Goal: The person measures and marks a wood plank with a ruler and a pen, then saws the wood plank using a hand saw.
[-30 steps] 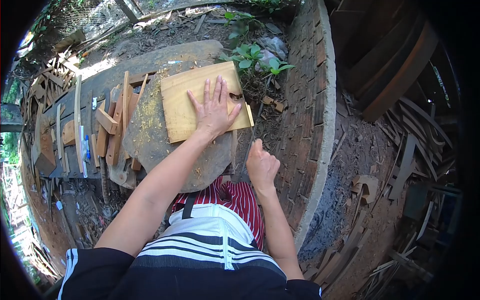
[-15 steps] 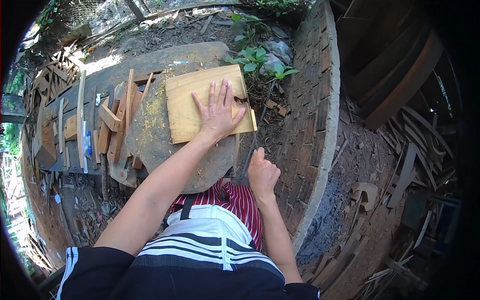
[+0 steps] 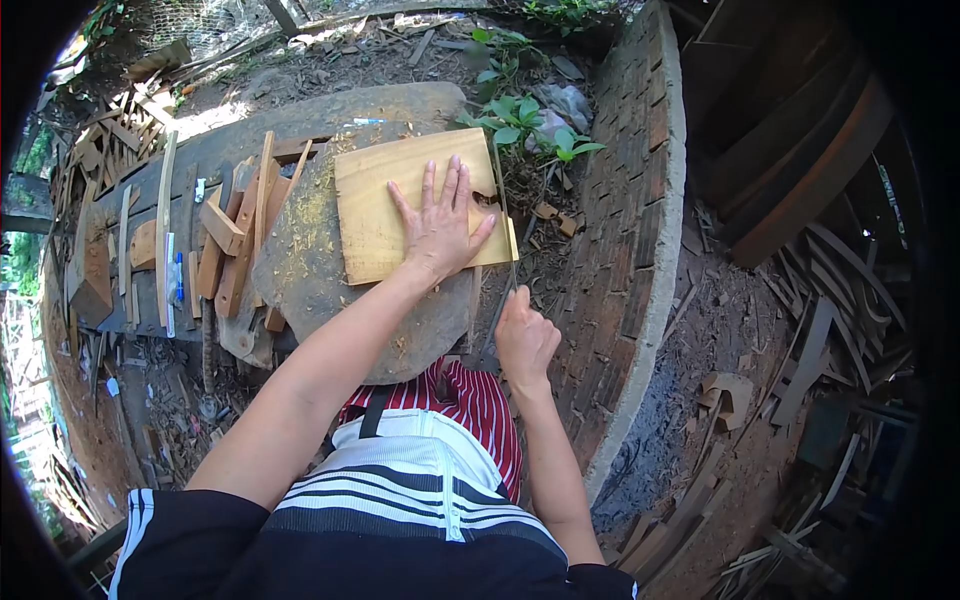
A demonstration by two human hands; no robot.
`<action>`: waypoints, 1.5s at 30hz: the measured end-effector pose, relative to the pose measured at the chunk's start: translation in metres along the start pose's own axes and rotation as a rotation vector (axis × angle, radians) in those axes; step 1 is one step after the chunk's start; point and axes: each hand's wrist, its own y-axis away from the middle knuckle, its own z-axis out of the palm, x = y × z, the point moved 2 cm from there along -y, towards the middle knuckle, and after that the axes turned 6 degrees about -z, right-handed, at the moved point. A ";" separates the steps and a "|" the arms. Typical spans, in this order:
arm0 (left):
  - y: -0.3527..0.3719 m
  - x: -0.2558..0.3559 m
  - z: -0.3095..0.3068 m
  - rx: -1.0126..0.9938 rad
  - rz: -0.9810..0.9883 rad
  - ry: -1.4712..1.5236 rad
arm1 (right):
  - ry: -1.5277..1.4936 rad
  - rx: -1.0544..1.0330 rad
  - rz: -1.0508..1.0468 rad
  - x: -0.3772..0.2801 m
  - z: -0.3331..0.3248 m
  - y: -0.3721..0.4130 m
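My left hand [image 3: 440, 228] lies flat on a pale wooden board [image 3: 372, 225], fingers spread and pressing on its top face. The board rests on a rounded, worn wooden work surface [image 3: 300, 255] strewn with sawdust. Just past the board's right edge, my right hand [image 3: 527, 342] is closed around the near end of a thin saw [image 3: 502, 180]; the fist hides the handle. The long, narrow blade runs away from me along that edge, beside a partly cut strip [image 3: 512, 240]. A dark notch [image 3: 484, 199] shows in the board near the blade.
Wood offcuts [image 3: 235, 240], a blue pen [image 3: 180, 277] and a white ruler [image 3: 170, 285] lie on the left of the bench. A low brick wall [image 3: 625, 200] runs along the right. Green plants [image 3: 515, 120] grow beyond the board; scrap wood [image 3: 800, 340] litters the ground.
My right hand has moved slightly forward, and the saw blade now reaches farther along the board's edge. The left hand stays on the board.
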 end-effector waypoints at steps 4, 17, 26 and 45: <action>0.001 -0.002 0.000 0.016 0.012 -0.007 | -0.003 0.077 0.005 -0.004 0.011 -0.028; 0.000 -0.001 0.000 0.023 0.017 0.006 | -0.023 0.013 0.006 -0.013 0.005 -0.027; -0.001 -0.001 0.000 0.021 0.001 0.018 | -0.377 0.104 0.102 0.005 -0.004 0.005; 0.098 -0.129 -0.033 0.201 -0.288 0.245 | -0.402 -0.095 -0.299 -0.065 -0.020 0.005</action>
